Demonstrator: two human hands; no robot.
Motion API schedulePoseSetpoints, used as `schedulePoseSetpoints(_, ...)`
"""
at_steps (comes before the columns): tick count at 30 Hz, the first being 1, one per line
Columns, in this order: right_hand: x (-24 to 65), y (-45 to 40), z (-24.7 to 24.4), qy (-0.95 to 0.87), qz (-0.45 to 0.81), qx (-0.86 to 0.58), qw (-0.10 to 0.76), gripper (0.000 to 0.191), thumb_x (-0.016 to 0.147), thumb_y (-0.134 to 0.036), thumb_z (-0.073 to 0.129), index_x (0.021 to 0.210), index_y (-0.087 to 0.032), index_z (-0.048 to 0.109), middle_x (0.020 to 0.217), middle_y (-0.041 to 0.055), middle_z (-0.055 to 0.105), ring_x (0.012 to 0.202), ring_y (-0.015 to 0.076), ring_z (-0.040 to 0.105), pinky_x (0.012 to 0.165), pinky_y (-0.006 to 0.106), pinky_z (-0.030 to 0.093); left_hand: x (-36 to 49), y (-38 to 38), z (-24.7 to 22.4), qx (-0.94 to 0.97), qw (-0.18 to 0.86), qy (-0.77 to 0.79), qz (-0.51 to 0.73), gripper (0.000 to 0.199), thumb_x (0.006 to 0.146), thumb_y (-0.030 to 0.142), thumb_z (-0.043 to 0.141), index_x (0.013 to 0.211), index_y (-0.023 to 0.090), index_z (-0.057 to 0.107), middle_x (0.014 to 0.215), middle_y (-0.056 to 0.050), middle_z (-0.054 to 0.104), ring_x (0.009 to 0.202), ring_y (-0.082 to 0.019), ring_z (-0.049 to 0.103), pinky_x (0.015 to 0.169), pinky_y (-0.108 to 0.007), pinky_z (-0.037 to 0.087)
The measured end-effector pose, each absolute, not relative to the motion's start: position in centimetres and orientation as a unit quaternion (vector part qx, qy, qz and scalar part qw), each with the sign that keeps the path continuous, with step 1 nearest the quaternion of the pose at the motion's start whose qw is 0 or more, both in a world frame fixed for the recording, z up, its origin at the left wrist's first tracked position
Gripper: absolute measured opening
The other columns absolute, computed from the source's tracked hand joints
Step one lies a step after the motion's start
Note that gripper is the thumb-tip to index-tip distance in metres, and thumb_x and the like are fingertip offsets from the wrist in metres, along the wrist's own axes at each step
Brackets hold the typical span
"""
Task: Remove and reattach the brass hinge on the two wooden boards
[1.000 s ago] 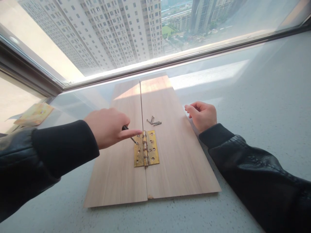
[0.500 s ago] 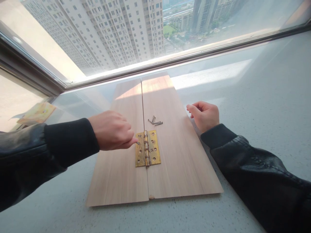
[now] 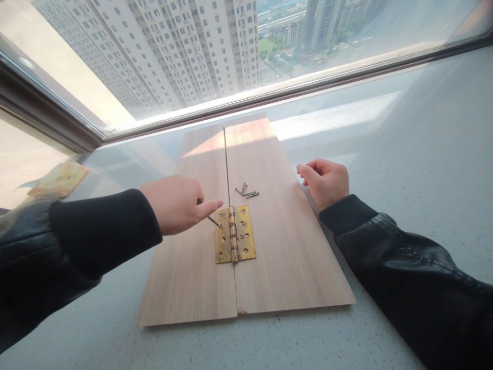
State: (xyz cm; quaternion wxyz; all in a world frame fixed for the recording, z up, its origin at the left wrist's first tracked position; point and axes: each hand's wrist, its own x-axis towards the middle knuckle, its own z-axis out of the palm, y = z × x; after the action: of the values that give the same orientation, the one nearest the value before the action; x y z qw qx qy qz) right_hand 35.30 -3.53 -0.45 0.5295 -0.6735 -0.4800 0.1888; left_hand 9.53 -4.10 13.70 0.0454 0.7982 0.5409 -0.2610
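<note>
My left hand [image 3: 175, 205] is closed round a screwdriver [image 3: 212, 220]; only its thin shaft and a bit of dark handle show. The shaft slants down to the left leaf of a brass hinge [image 3: 232, 234], its tip at a screw hole there. The worn hinge lies across the seam between the left wooden board [image 3: 188, 277] and the right wooden board [image 3: 285, 257]. Just above the hinge, several loose screws [image 3: 248, 191] lie on the right board. My right hand [image 3: 325, 182] rests curled by that board's right edge, with nothing visible in its fingers.
Both boards lie on a pale speckled sill [image 3: 416, 169]. Behind them runs the window frame [image 3: 269, 92], with tall buildings outside. A yellowish packet [image 3: 57, 180] sits at the far left. Sunlight falls across the boards' far ends.
My left hand has turned on the screwdriver: its thumb now points up and right, and the shaft has come into view. My right hand has stayed almost where it was.
</note>
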Motion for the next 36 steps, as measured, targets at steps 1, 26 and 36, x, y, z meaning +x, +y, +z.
schedulePoseSetpoints(1, 35.3, -3.5, -0.5, -0.480, 0.189, -0.673, 0.529, 0.023, 0.071, -0.034, 0.064, 0.053, -0.021, 0.060, 0.046, -0.0016, 0.052, 0.049, 0.0155, 0.049, 0.054, 0.031, 0.038, 9.7, -4.1, 13.6, 0.809, 0.021, 0.527, -0.260, 0.058, 0.087, 0.056, 0.033, 0.044, 0.019, 0.039, 0.043, -0.004, 0.046, 0.040, -0.014, 0.038, 0.046, -0.029, 0.028)
schedulePoseSetpoints(26, 35.3, -3.6, -0.4, -0.488, 0.180, -0.673, 0.525, 0.022, 0.071, -0.034, 0.063, 0.053, -0.022, 0.060, 0.048, -0.0010, 0.053, 0.052, 0.0165, 0.050, 0.056, 0.032, 0.040, 8.6, -3.3, 13.7, 0.812, 0.048, 0.516, -0.269, 0.058, 0.089, 0.055, 0.032, 0.045, 0.019, 0.038, 0.043, -0.002, 0.040, 0.041, -0.013, 0.036, 0.048, -0.030, 0.029)
schedulePoseSetpoints(36, 35.3, -3.6, -0.5, -0.489, 0.182, -0.674, 0.522, 0.022, 0.071, -0.035, 0.063, 0.053, -0.022, 0.060, 0.048, -0.0005, 0.054, 0.052, 0.0170, 0.051, 0.056, 0.032, 0.040, 7.3, -2.1, 13.4, 0.948, -0.034, 0.201, -0.246, 0.044, 0.092, 0.045, 0.045, 0.056, 0.019, 0.048, 0.054, -0.001, 0.049, 0.046, -0.012, 0.030, 0.050, -0.033, 0.019)
